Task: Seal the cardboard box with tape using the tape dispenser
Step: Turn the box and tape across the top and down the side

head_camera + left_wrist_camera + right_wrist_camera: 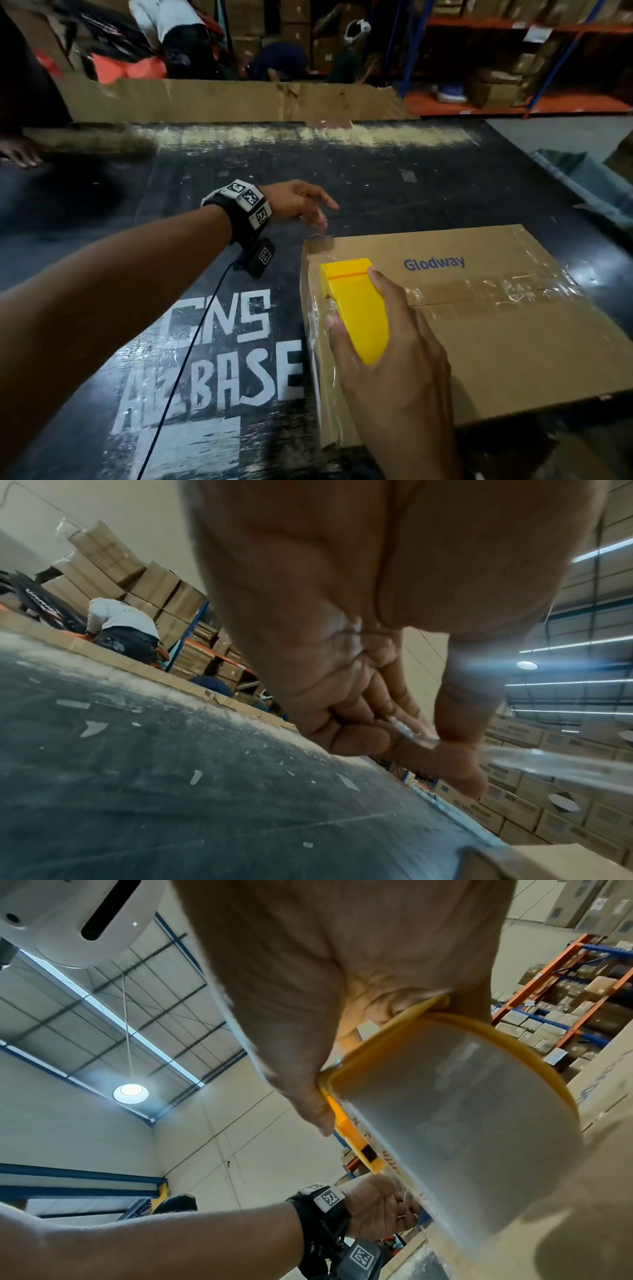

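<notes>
A brown "Glodway" cardboard box [507, 346] lies flat on the black table, its top seam covered in clear tape. My right hand [352, 301] grips a yellow tape dispenser [363, 329] at the box's left edge. The right wrist view shows the dispenser [352, 1134] with its clear tape roll [462, 1123] against the box [603, 1096]. My left hand [325, 216] hovers just past the box's far left corner. In the left wrist view its thumb and fingers [459, 723] pinch a strip of clear tape [548, 767] stretching off to the right.
The black table [205, 164] bears white painted letters at its near left. A torn cardboard sheet [222, 99] lines its far edge, with people and stacked boxes on shelves [507, 78] beyond. Another person's hand [20, 154] rests at the far left. Plastic wrap [582, 178] lies right.
</notes>
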A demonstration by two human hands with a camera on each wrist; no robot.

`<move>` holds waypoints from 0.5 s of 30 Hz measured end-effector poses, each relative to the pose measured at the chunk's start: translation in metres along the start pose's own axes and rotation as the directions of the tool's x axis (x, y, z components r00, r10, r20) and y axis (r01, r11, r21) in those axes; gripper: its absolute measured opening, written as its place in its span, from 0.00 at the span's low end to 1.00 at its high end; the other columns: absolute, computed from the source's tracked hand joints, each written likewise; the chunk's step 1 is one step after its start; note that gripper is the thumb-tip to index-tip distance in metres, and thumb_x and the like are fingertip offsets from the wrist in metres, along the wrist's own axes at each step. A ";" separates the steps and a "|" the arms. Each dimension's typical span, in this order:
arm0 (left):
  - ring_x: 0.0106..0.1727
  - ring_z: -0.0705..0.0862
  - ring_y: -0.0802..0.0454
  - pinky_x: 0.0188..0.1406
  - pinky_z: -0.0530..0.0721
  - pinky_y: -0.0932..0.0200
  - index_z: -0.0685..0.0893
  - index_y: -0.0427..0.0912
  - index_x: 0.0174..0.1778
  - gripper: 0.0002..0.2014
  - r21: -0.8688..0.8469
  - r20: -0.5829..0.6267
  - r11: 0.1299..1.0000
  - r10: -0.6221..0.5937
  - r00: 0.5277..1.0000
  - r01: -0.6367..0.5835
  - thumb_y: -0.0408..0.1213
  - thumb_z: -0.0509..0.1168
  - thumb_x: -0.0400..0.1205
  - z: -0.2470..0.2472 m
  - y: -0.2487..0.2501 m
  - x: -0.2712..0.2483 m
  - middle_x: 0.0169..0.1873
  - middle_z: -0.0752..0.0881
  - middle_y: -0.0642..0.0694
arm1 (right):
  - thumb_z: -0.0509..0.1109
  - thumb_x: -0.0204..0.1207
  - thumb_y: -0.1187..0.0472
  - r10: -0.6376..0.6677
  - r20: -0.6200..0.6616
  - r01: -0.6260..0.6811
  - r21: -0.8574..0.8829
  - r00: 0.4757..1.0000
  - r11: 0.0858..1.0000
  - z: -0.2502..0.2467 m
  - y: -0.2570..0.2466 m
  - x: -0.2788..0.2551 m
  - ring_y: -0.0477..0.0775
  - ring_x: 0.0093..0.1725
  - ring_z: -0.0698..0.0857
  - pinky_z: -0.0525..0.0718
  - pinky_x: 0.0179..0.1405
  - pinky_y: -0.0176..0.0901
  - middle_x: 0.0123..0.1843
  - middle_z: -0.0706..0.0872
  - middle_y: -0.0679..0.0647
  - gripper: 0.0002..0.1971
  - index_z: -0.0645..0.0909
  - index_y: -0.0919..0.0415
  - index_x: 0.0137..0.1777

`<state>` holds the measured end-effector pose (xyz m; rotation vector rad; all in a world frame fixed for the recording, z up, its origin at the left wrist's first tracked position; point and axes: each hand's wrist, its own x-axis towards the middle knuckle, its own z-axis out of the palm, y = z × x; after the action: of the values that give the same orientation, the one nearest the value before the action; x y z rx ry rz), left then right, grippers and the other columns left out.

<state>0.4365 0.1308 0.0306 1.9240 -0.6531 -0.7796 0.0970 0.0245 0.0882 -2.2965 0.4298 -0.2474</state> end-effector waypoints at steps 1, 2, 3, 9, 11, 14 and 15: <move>0.48 0.92 0.52 0.48 0.86 0.63 0.84 0.38 0.70 0.18 0.004 -0.001 1.000 -0.003 1.000 0.003 0.27 0.66 0.83 0.000 -0.003 0.002 0.43 0.94 0.45 | 0.67 0.72 0.33 0.008 0.003 -0.008 -0.006 1.000 1.000 0.003 -0.001 0.002 0.50 0.72 0.77 0.80 0.67 0.50 0.75 0.78 0.44 0.36 0.59 0.28 0.80; 0.50 0.91 0.50 0.46 0.84 0.63 0.85 0.41 0.69 0.19 0.011 0.004 1.000 -0.002 1.000 0.002 0.30 0.67 0.81 0.001 -0.005 0.003 0.44 0.94 0.46 | 0.67 0.72 0.33 0.016 0.002 -0.016 -0.011 1.000 1.000 0.005 -0.002 0.005 0.50 0.72 0.76 0.79 0.68 0.50 0.76 0.77 0.44 0.35 0.59 0.28 0.80; 0.51 0.91 0.51 0.43 0.81 0.63 0.85 0.45 0.68 0.20 0.029 0.010 1.000 -0.007 1.000 0.007 0.33 0.68 0.78 0.001 -0.007 0.004 0.44 0.95 0.49 | 0.67 0.72 0.33 0.025 -0.001 -0.025 -0.016 1.000 1.000 0.007 -0.002 0.006 0.50 0.72 0.77 0.80 0.67 0.49 0.75 0.77 0.44 0.35 0.59 0.28 0.79; 0.41 0.80 0.50 0.41 0.75 0.55 0.84 0.50 0.73 0.24 0.079 0.119 0.996 -0.047 0.992 0.038 0.41 0.72 0.78 0.011 -0.033 0.009 0.38 0.91 0.58 | 0.67 0.71 0.32 0.054 -0.033 -0.056 -0.060 0.998 0.997 0.018 -0.003 0.011 0.48 0.59 0.81 0.80 0.57 0.44 0.63 0.82 0.42 0.35 0.62 0.29 0.79; 0.48 0.82 0.46 0.46 0.78 0.56 0.80 0.49 0.77 0.25 0.084 0.127 0.995 -0.064 0.990 0.054 0.35 0.70 0.83 0.014 -0.038 0.007 0.51 0.91 0.50 | 0.67 0.71 0.32 0.055 -0.034 -0.058 -0.069 0.998 0.996 0.019 -0.002 0.011 0.46 0.54 0.79 0.79 0.53 0.41 0.61 0.82 0.43 0.35 0.63 0.30 0.79; 0.69 0.85 0.49 0.68 0.84 0.49 0.78 0.53 0.79 0.29 0.370 0.056 0.929 -0.032 0.998 0.009 0.31 0.72 0.82 0.011 -0.040 0.005 0.72 0.85 0.44 | 0.67 0.71 0.32 0.062 -0.038 -0.065 -0.085 0.997 0.994 0.019 0.000 0.012 0.45 0.52 0.78 0.79 0.52 0.41 0.61 0.82 0.43 0.35 0.63 0.30 0.79; 0.70 0.86 0.47 0.72 0.83 0.45 0.80 0.53 0.78 0.27 0.458 0.014 0.889 0.002 1.000 -0.008 0.31 0.71 0.82 0.012 -0.039 0.000 0.72 0.86 0.43 | 0.67 0.71 0.32 0.062 -0.038 -0.065 -0.085 0.997 0.994 0.018 0.000 0.012 0.45 0.52 0.78 0.80 0.53 0.42 0.61 0.82 0.43 0.34 0.63 0.30 0.78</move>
<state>0.4323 0.1406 -0.0088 2.3434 -0.9136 -0.6735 0.1130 0.0317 0.0765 -2.3608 0.5401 -0.2430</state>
